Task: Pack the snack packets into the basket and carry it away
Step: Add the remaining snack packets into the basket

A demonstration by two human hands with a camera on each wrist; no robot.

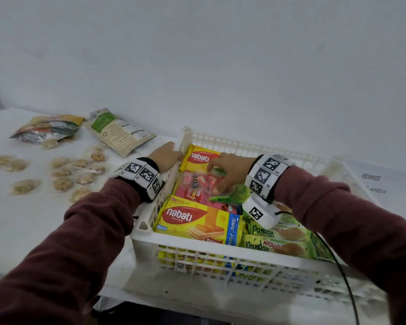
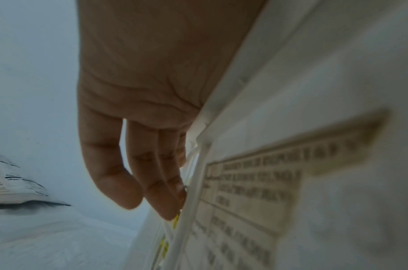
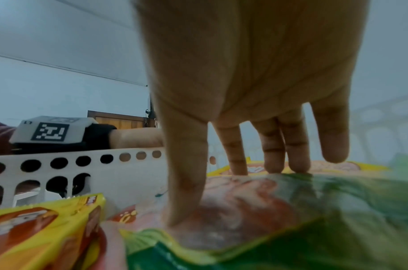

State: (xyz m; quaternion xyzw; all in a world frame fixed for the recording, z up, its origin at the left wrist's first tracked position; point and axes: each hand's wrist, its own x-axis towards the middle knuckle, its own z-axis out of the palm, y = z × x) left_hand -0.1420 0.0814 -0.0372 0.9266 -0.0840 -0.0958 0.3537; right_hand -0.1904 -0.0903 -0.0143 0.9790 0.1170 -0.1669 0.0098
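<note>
A white perforated basket stands on the table. Inside lie two yellow Nabati wafer packets, a red packet and green Pandan packets. My right hand is inside the basket and holds a green-and-clear packet on top of the red one. In the right wrist view its thumb presses on that green packet, and the fingers reach over its far edge. My left hand rests with straight fingers against the outside of the basket's left wall.
On the table left of the basket lie several clear-wrapped biscuits, a torn-open foil bag and a beige pouch. A printed sheet lies right of the basket. A black cable runs over its front right corner.
</note>
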